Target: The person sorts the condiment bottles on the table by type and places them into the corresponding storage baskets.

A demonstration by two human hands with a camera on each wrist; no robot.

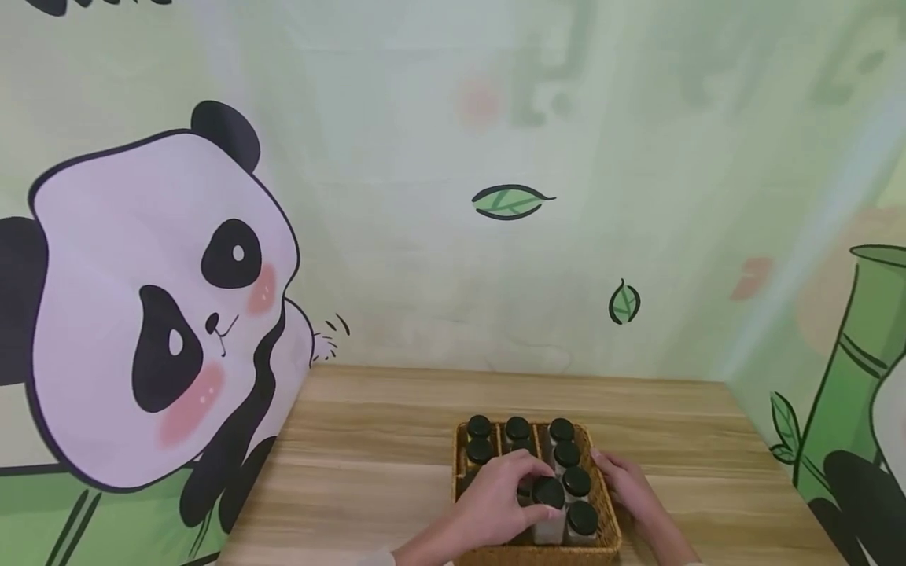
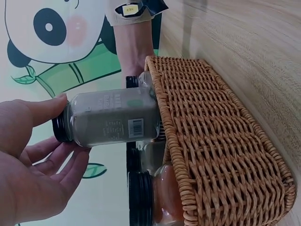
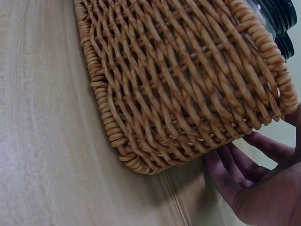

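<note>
Head view shows a wicker basket [image 1: 607, 511] packed with black-capped jars on a pale wooden surface [image 1: 368, 464], both hands at it. The left hand [image 1: 495, 503] curls its fingers and thumb round the cap end of one spice jar [image 2: 113, 117] — a clear jar of grey powder with a barcode label — while the right hand [image 1: 626, 479] lies against the basket's right side, fingers fairly straight and spread along the weave (the right wrist view shows the fingertips [image 3: 221, 165] at the wicker wall near its base, gripping nothing). In the left wrist view the jar is raised above its neighbours, its lower end level with the rim, the cap against the left fingers. To handle this well, I judge the grip should stay on the cap and shoulder and the jar be kept straight along its own axis — the neighbouring jars [image 1: 566, 453] stand touching, so tilting would knock them. The right hand's steadying pressure seems worth keeping, since the light basket could slide. The held jar sits in the near rows, just left of the right hand, with the basket wall between them.
</note>
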